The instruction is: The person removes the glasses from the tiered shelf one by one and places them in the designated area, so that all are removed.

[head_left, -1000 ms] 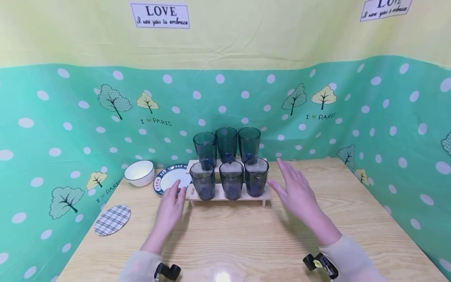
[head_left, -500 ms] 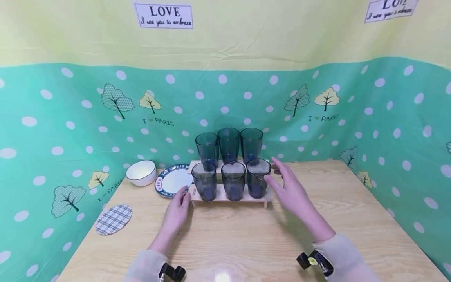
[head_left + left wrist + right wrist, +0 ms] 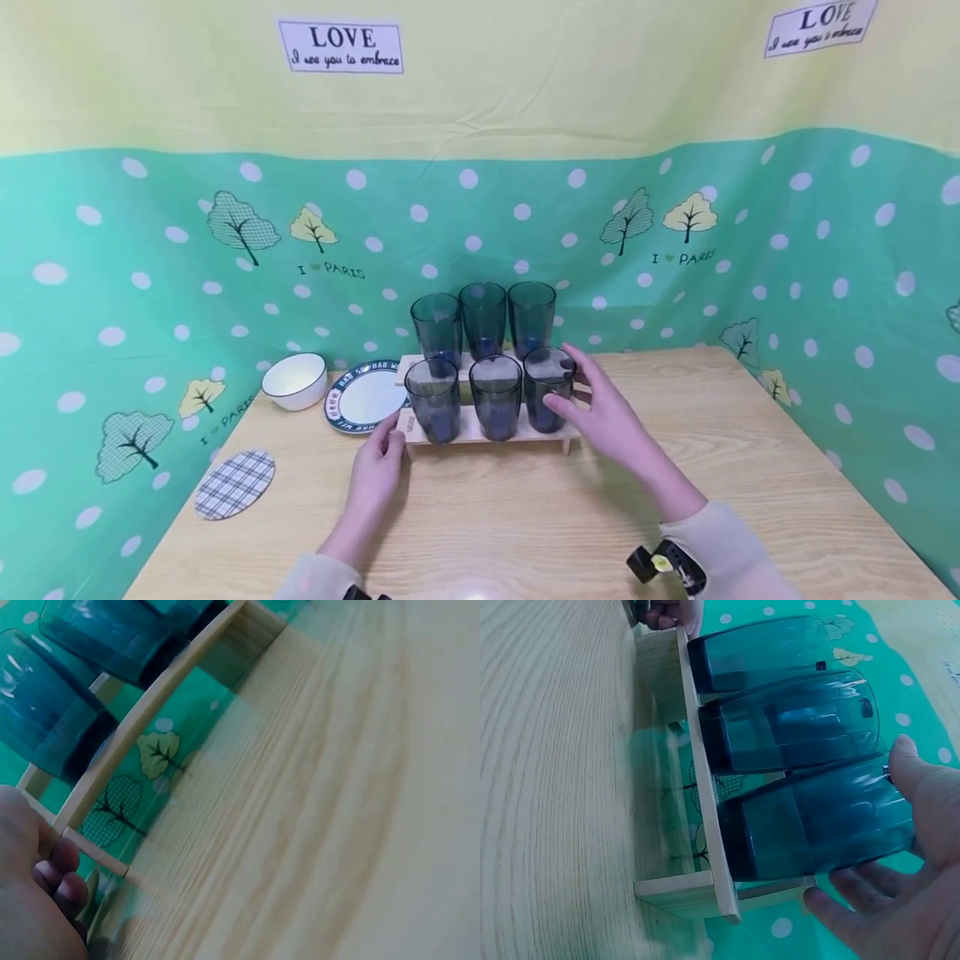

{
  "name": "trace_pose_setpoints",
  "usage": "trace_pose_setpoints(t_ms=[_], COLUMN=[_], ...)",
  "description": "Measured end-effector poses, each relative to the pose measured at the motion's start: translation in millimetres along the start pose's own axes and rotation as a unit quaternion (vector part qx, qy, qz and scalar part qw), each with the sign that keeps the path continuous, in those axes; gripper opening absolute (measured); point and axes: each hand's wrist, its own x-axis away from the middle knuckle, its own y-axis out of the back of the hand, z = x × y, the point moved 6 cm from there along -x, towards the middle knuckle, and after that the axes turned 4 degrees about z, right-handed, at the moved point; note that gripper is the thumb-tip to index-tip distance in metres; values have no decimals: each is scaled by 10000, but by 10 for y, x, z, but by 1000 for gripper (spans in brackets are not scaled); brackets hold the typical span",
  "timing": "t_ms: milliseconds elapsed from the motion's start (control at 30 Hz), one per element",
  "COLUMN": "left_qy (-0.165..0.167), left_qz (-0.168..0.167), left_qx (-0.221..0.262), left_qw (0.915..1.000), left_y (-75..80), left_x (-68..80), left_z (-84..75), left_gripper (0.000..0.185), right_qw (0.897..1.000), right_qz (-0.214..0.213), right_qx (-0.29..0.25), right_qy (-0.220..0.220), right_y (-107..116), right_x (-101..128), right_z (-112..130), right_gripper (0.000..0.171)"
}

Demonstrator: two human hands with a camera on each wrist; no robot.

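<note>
A two-tier wooden rack (image 3: pixel 468 426) holds dark tinted glasses in two rows of three. My left hand (image 3: pixel 377 468) grips the lower tier's left end, its fingertips curled at the end piece in the left wrist view. At the other end my right hand (image 3: pixel 606 417) holds the front right glass (image 3: pixel 545 406), thumb on its near side and fingers round the far side. That glass (image 3: pixel 817 817) stands upright on the lower tier. Beside it are the front middle glass (image 3: pixel 496 408) and the front left glass (image 3: pixel 435 408). The back glasses (image 3: pixel 483 317) stand on the upper tier.
A blue-rimmed white plate (image 3: pixel 365 398) lies left of the rack, partly behind it. Farther left are a white bowl (image 3: pixel 295 382) and a checked round mat (image 3: pixel 236 485). A patterned cloth (image 3: pixel 480 208) hangs behind the wooden table (image 3: pixel 480 517).
My left hand has moved right to the rack's end and grips it. My right hand has come in from the right and taken hold of the front right glass.
</note>
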Motion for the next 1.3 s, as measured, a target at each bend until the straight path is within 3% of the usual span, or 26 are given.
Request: trace_pose_setpoints(t_ms=[400,1300], left_qy=[-32,-5], left_qz=[-148,-161], left_qx=[-263,-302], left_qw=[9995,9994], left_y=[-21,-43], left_x=[57,52], left_z=[10,13], left_gripper=[51,52], right_qw=[9993,9964], right_qz=[85,-224], right_qx=[-206,-253], right_qy=[-287,-773], right_y=[-43,73], right_x=[-16,-46], right_z=[-74,-91], right_gripper=[104,102])
